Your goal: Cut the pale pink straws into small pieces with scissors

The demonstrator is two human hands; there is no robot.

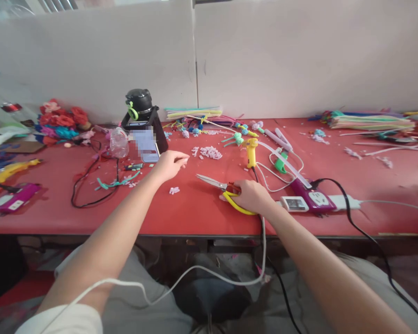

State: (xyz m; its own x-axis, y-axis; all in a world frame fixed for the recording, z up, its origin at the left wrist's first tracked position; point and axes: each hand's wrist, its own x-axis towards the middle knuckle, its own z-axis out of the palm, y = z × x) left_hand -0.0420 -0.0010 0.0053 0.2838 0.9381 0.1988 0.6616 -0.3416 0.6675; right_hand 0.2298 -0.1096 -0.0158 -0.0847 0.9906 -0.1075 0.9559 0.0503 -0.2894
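My right hand [252,197] is wrapped around the handles of a pair of scissors [214,182] with a yellow grip. Their blades point left, and look closed or nearly so, just above the red tabletop. To the left, my left hand [172,166] hovers with its fingertips pinched together; whatever sits between them is too small to make out. A pile of short pale pink pieces [211,152] lies just beyond the two hands. A smaller cluster of pink pieces [174,190] rests nearer to me, below my left hand.
A phone [148,144] leans on a black bottle holder [160,130]. Behind the scissors stands a yellow glue gun [251,153]. A purple power strip [311,197] with cables lies right of my right hand. Bundled pipe cleaners [369,122] lie at the back right. A white cable [195,268] crosses my lap.
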